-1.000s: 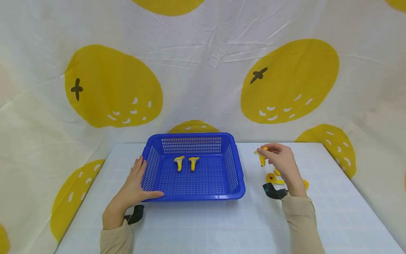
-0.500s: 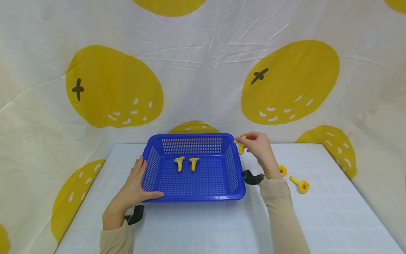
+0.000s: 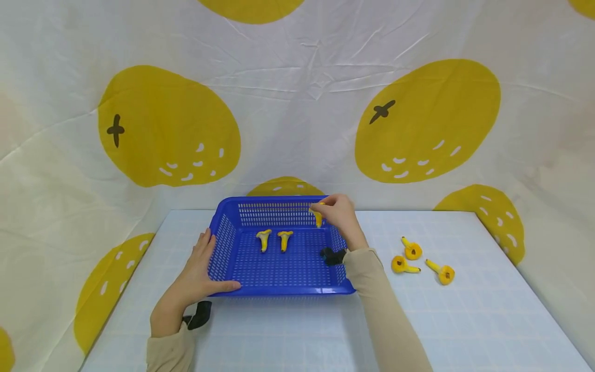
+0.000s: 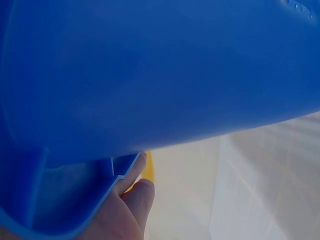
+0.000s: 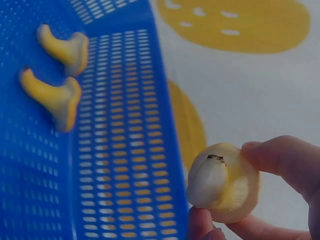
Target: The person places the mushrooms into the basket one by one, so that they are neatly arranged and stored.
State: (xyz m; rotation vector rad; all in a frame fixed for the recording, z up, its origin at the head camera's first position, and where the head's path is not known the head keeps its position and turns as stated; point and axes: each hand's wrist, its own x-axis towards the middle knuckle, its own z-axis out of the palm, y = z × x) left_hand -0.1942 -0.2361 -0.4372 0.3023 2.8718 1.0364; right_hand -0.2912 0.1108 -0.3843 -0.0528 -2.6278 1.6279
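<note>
My right hand (image 3: 343, 217) pinches a yellow chanterelle mushroom (image 3: 318, 220) by its cap, over the back right part of a blue plastic basket (image 3: 283, 290). In the right wrist view, the stem end of the held chanterelle (image 5: 212, 180) points toward the camera, with thumb and fingertips around the cap. Two more chanterelles, a left one (image 3: 263, 241) and a right one (image 3: 284, 241), lie side by side on the basket floor. My left hand (image 3: 197, 271) rests on the basket's front left corner, thumb along the front rim and fingers straight along the left side.
Three chanterelles lie on the table right of the basket: an upper one (image 3: 412, 250), a lower left one (image 3: 400, 264) and a lower right one (image 3: 445, 275). A white cloth (image 3: 297, 129) printed with yellow fruit hangs behind the pale checked table (image 3: 297, 336).
My right hand has carried the chanterelle leftward from beside the basket to above its inside, uncovering the three on the table. The left hand stays in place.
</note>
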